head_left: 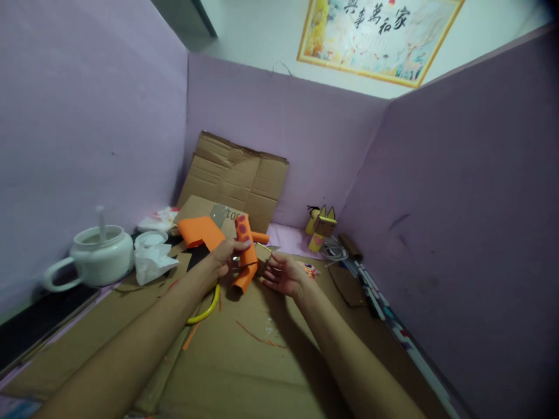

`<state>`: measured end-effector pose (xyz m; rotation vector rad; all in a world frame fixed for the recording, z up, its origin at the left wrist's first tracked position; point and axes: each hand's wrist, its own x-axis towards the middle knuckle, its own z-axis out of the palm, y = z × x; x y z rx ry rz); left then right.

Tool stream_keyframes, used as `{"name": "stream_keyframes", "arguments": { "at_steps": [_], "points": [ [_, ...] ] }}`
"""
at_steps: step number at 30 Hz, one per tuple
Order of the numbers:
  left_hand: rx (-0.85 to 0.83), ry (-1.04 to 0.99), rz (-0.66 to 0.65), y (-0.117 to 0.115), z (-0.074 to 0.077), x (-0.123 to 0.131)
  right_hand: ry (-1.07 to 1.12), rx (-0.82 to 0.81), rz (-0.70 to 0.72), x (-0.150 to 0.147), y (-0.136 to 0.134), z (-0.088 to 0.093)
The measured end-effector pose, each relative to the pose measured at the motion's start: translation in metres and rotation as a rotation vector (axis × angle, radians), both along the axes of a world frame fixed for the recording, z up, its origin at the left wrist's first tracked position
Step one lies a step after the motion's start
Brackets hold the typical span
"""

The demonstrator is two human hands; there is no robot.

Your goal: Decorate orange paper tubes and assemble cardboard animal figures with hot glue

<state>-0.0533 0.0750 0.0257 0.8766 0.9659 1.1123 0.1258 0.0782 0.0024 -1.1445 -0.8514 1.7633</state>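
My left hand [224, 257] is closed around an orange paper tube [247, 251] with dark round spots at its upper end. A second orange paper piece [244, 279] sits at an angle just below the tube. My right hand [286, 276] has its thumb and fingertips at a small brown cardboard piece [262, 259] with a yellow edge, pinching its right side. The cardboard piece is close against the orange tube; whether they are joined I cannot tell. Behind my hands lie a folded orange sheet [198, 230] and an orange roll [261, 238].
Cardboard [227, 372] covers the table, with orange scraps and a yellow curved band [205, 314]. A white pot [102, 259], a tissue [152, 265] and a small tub [151, 238] stand left. Yellow-and-cardboard figures [323, 227] and a coiled cable [334, 251] are at right. Purple panels [283, 128] enclose three sides.
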Motion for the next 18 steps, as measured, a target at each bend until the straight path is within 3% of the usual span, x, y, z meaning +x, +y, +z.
{"name": "stream_keyframes", "arguments": {
  "at_steps": [7, 13, 18],
  "points": [
    [0.107, -0.044, -0.077, -0.007, 0.009, 0.001, 0.078, -0.145, -0.109, -0.002, -0.014, 0.010],
    [0.198, -0.111, -0.184, -0.027, 0.029, 0.007, 0.214, -0.036, -0.134, 0.001, -0.030, 0.021],
    [0.248, -0.201, -0.315, -0.042, 0.036, 0.018, 0.290, 0.091, -0.134, 0.001, -0.040, 0.030]
  ]
}}
